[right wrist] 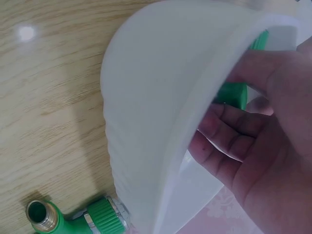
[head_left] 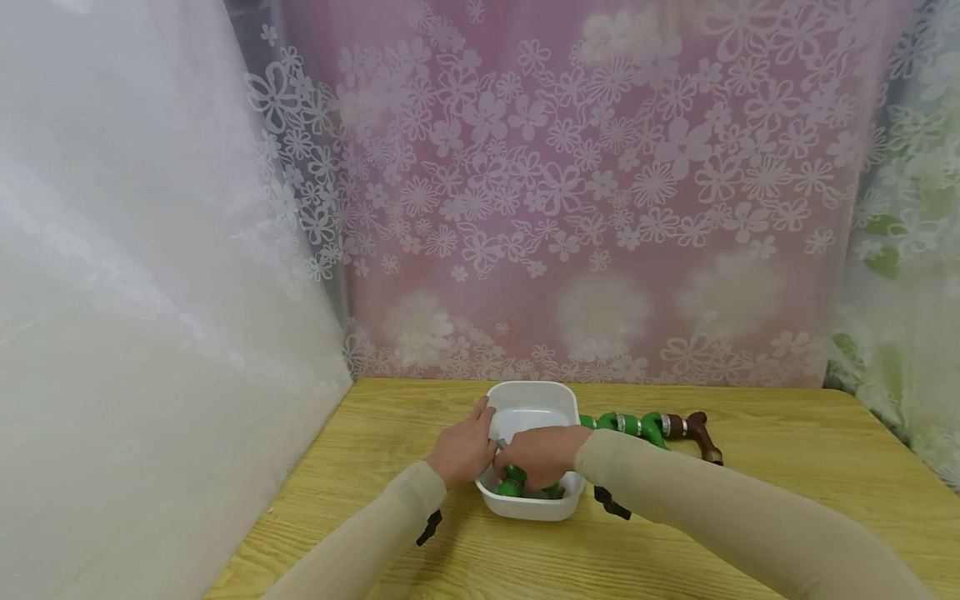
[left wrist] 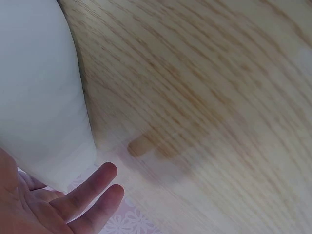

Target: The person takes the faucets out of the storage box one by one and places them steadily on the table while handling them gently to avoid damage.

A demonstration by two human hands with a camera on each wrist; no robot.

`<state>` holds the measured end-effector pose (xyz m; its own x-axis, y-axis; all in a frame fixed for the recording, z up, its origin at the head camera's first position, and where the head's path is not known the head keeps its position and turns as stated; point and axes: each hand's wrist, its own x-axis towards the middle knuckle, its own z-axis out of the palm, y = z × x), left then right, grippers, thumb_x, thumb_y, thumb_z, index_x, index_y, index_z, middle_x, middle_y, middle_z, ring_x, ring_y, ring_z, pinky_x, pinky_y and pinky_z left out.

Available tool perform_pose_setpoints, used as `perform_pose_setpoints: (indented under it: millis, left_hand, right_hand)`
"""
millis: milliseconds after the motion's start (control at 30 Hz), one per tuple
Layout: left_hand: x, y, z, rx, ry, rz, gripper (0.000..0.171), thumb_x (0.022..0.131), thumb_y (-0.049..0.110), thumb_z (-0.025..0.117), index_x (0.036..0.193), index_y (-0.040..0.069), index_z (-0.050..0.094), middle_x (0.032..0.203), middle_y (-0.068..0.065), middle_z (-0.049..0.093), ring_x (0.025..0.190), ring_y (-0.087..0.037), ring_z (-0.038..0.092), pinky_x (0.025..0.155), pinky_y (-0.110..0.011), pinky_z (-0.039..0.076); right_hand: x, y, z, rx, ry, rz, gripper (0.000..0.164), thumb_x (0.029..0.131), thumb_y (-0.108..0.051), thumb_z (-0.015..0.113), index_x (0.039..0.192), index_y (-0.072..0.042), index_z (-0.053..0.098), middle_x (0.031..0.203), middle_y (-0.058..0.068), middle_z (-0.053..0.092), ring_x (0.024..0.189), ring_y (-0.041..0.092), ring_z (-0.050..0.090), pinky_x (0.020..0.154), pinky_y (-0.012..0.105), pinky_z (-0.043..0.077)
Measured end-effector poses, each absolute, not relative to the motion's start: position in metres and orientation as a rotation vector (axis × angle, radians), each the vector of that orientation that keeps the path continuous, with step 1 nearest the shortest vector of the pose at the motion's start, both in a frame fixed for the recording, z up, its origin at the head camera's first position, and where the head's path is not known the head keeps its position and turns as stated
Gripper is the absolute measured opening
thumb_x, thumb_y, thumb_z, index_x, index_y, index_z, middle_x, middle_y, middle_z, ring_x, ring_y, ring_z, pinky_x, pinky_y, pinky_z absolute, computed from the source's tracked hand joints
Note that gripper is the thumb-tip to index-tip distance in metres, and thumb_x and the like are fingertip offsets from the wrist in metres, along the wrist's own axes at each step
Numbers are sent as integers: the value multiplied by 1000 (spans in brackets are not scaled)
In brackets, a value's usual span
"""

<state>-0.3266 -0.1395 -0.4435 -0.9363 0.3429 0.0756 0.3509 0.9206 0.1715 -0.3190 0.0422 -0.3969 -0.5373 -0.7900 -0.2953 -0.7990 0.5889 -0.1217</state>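
A white plastic basin [head_left: 528,510] stands on the wooden table, with green pipe fittings [head_left: 512,487] in its near end. My left hand [head_left: 462,448] grips the basin's left rim; in the left wrist view two of its fingers [left wrist: 90,192] stretch out past the white wall. Reaching over the right side, my right hand [head_left: 546,455] is down inside the basin, its fingers curled at a green fitting [right wrist: 232,95] that shows between thumb and fingers. A small grey piece [head_left: 501,444] shows beside this hand. The rim and the hand hide part of the fittings.
Right of the basin lies a joined row of green fittings [head_left: 630,424] with metal rings, ending in a dark red elbow [head_left: 701,429]. One green fitting [right wrist: 102,217] has a threaded metal mouth. Flowered pink sheeting [head_left: 600,208] hangs behind the table [head_left: 810,483]; white sheeting [head_left: 150,292] hangs at left.
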Motion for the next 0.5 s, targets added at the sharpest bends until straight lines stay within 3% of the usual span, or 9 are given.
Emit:
perform_pose_setpoints:
  millis: [300,500]
  left_hand:
    - [-326,-140,-444,-582,-3006,-267,54,103,26,49,151,3,40,165,-15,28,91,-22,71,55,-32,49]
    - [-326,-139,-444,-574,-3013,-254,55,103,27,48,152,3,39,166,-14,26,94,-21,71,55,-32,50]
  right_hand:
    - [-316,53,-384,-1293,2548,10,34,90,-19,77,117,-36,64,92,-16,65,72,1,57,71,24,48]
    - [-312,59,-374,-1279,2593,1,35,90,-20,77,118,-35,63,96,-15,66,74,2,56,72,26,48]
